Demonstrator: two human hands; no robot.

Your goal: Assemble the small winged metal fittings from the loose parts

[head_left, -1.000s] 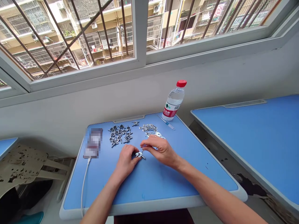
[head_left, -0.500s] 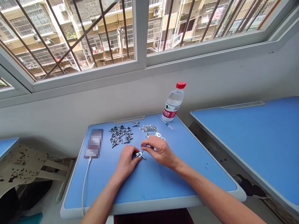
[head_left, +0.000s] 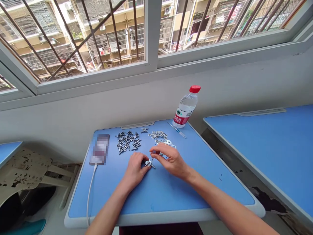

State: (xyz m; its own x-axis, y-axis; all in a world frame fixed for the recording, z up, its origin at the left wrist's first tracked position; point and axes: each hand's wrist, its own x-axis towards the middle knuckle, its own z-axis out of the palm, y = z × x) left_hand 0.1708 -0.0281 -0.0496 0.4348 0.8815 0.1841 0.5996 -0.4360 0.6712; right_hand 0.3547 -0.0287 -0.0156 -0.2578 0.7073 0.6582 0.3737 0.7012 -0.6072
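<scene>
Head had turned slightly left, shifting the view, while the left hand (head_left: 135, 170) and the right hand (head_left: 172, 162) stayed close around a small silver metal fitting (head_left: 149, 163) on the blue desk (head_left: 158, 202), just below a heap of similar fittings (head_left: 127, 142); whether either hand gripped it, I couldn't tell

Blue desk (head_left: 156, 199) with a pale rounded edge, lower middle of the frame. Toward its left side, a pixelated phone (head_left: 99, 149), a white cable (head_left: 91, 192) running from it to the front edge. Upper middle, a dense cluster of silver winged metal fittings (head_left: 127, 142), one loose fitting (head_left: 144, 130) just beyond, and a smaller heap of metal rings (head_left: 158, 134) to the right. At the far corner, upper right of the desk, an upright water bottle (head_left: 186, 106) with a red cap, a thin clear-and-blue stick (head_left: 176, 130) just beside it.
</scene>
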